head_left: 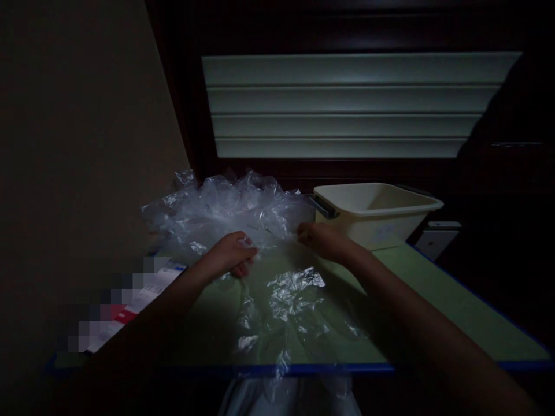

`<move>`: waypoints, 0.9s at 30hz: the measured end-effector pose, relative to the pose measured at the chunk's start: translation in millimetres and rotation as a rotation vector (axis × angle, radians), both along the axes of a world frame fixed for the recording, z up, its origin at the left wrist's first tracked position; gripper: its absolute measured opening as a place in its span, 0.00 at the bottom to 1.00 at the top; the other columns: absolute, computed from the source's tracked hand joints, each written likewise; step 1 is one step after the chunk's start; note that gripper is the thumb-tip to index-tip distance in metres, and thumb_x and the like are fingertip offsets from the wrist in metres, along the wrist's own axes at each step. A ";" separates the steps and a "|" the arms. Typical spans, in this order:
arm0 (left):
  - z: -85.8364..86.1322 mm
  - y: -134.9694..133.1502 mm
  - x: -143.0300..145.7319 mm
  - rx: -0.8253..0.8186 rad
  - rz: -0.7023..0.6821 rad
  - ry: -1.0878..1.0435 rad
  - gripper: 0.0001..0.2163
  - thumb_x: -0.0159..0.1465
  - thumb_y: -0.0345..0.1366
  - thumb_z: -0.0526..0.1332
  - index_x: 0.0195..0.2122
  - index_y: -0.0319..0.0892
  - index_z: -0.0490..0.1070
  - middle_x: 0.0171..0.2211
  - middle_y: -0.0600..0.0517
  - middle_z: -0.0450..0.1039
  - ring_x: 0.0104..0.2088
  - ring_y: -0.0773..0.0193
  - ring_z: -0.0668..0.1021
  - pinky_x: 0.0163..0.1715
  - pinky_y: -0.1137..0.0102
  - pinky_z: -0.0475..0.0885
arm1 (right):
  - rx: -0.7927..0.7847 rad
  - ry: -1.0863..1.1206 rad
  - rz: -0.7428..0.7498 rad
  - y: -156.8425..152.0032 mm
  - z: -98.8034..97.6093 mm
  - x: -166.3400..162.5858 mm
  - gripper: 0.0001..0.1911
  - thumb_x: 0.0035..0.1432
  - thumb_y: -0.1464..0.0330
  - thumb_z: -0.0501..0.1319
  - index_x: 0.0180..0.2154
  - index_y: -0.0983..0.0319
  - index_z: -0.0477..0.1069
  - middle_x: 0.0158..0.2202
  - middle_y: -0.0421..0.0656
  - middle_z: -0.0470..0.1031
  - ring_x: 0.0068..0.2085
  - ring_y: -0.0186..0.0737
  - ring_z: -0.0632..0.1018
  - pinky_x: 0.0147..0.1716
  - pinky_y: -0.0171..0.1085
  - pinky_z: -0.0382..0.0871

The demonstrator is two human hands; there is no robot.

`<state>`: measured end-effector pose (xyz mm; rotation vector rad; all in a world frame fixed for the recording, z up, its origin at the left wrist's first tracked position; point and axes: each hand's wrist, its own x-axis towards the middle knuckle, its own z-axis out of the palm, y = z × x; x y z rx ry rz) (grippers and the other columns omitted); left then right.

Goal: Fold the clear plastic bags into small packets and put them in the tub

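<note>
- Plastic glove (297, 294), clear, one spread out: wide end between the two hands, body lying on the near side of them. Long axis runs from the hands toward the person; finger ends point at the person, some hanging past the table's near edge. No lettering legible on it.
- Left hand (236, 254), one: thumb and fingers closed together on the wide end of the plastic glove, at its left side.
- Right hand (314, 238), one: fingertips pinched on the opposite side of the same wide end, well apart from the left hand; finger detail dim.
- Plastic pile (225, 202), one, clear and crumpled: just beyond the left hand, reaching across toward the right hand; separate pieces cannot be counted.
- Packet (151, 289), one, white with red and blue marks: to the left of the left hand, beside the forearm; print too small to read, part blurred out.
- Bin (368, 225), one, cream, with two dark handles: just beyond and right of the right hand; one pale sticker (384, 232), wording unreadable.
- White box (437, 240), one: farther right of the right hand, past the bin; one small dark mark.
- Table (459, 306), one, green top, blue edge: under both hands.
- Slats (342, 101), four, pale: beyond both hands.
</note>
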<state>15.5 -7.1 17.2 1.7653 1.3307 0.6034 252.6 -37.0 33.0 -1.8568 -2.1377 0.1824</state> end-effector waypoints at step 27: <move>23.4 -56.7 18.8 0.939 -0.505 0.868 0.04 0.63 0.25 0.59 0.36 0.36 0.72 0.39 0.44 0.71 0.39 0.51 0.75 0.30 0.65 0.70 | -0.079 -0.200 0.391 -41.1 -38.2 -4.0 0.36 0.67 0.50 0.42 0.66 0.67 0.49 0.68 0.61 0.46 0.67 0.59 0.50 0.61 0.59 0.46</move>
